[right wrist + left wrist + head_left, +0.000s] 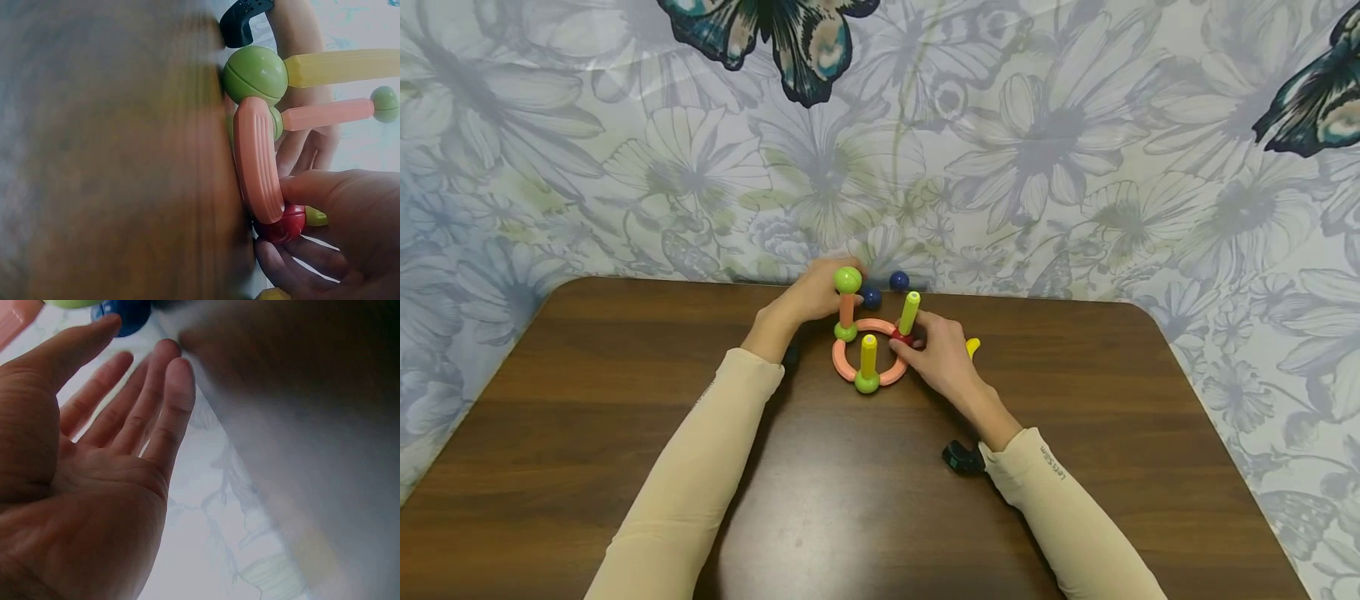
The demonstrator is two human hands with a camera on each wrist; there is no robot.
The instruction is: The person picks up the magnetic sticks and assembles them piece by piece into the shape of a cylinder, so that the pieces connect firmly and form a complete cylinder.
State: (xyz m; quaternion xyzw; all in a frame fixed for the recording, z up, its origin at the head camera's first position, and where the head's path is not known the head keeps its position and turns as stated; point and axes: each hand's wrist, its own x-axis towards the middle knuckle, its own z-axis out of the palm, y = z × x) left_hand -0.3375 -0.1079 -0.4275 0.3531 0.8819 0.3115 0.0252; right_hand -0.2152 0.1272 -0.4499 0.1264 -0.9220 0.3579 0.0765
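Observation:
A ring of curved pink rods [844, 362] lies on the table, joined by balls. A green ball [867, 382] at its front carries an upright yellow rod [868, 354]. At the far left, a pink rod [847, 311] stands topped by another green ball [847, 280]. My right hand [946, 357] holds the red ball [289, 225] between thumb and fingers; a lime rod [909, 313] rises from that ball. Behind the pink rod is my left hand [816, 289], fingers extended in the left wrist view, its thumb tip overlapping a blue ball [130, 315].
Two blue balls sit by the table's back edge, the farther blue ball [898, 281] to the right. A yellow piece [973, 346] shows partly behind my right hand. The wooden table [820, 500] meets a flower-print cloth [1045, 167]. A black wrist device [962, 457] hangs by the right cuff.

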